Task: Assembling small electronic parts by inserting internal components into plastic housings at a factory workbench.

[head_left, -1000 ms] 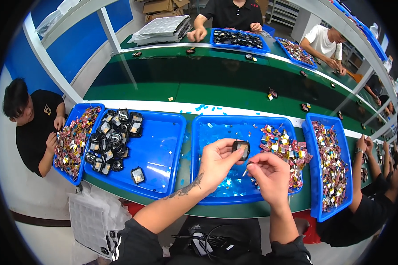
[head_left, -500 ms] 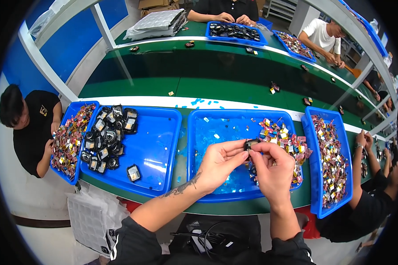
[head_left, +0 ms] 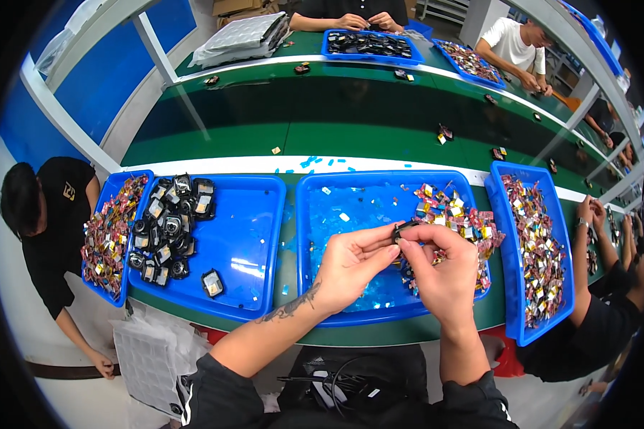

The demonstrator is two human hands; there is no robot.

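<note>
Small black part [head_left: 402,229] sits pinched between our two hands, raised just above the middle blue tray [head_left: 350,214] — we cannot make out its exact shape, only that it is dark and partly hidden by fingertips. Our left hand [head_left: 354,264] closes on it with thumb and forefinger from the left side, the forearm showing a dark tattoo near the wrist; our right hand [head_left: 444,275] meets it from the right, its fingers curled narrow around the same piece, so both hands hold the one part together. Beneath and just to the right of our hands lies a heap of small colourful pieces [head_left: 454,214] — red, yellow and silver — filling the right half of that tray, while the tray's left half carries only scattered pale scraps. To our left, a second blue tray [head_left: 250,236] holds a cluster of black components [head_left: 168,229] along its left side, with one lying apart near the front rim. Further left, a narrow blue bin [head_left: 111,236] is full of colourful pieces, and a person in a black shirt [head_left: 50,229] sits beside it. On our right, another blue bin [head_left: 533,250] stands packed with the same colourful pieces. All these trays rest on the green desk [head_left: 286,139].
</note>
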